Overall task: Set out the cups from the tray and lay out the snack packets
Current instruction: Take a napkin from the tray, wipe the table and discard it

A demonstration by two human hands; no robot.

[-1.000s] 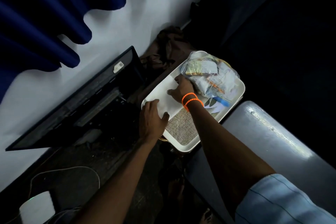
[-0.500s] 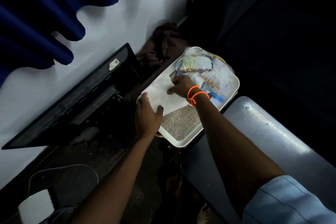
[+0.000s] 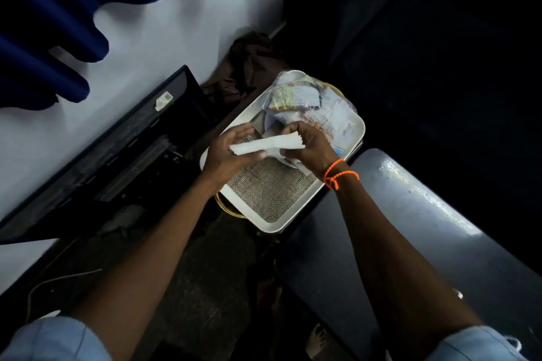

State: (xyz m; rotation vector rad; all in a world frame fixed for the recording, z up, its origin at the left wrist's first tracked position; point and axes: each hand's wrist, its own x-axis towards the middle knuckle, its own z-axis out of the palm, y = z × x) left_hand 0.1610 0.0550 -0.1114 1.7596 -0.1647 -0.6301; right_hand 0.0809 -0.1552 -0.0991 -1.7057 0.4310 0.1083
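Holding a white packet [image 3: 265, 146] between both hands, lifted just above the tray [image 3: 296, 215]. The left hand [image 3: 227, 152] has its fingers loosely curled around the packet's 9 o'clock end, thumb underneath, not a tight fist. The right hand [image 3: 308, 145] pinches the serrated 3 o'clock end, fingers closed on it. An orange band [image 3: 337, 174] loops around the right wrist.

The tray is white, rectangular with rounded corners, and runs diagonally from about 7 o'clock to 1 o'clock. Its near half is bare, with a woven mesh-looking mat [image 3: 269, 187] on the bottom. The far half, at 1 o'clock from the hands, is piled with a bag [image 3: 311, 102] of snack packets in clear plastic, crumpled, partly over the tray's rim. Can't make out any cups; it's too dark and the hands cover the middle of the tray.

At 9 o'clock from the tray a dark flat screen [image 3: 117, 149] leans against the white wall. A blue curtain [image 3: 52, 23] hangs at 11 o'clock. A crumpled brown cloth [image 3: 249, 58] sits at 12 o'clock, just beyond the tray. A grey chair back [image 3: 425, 214] is at 4 o'clock, beside the tray's corner. Both sleeves are light blue.
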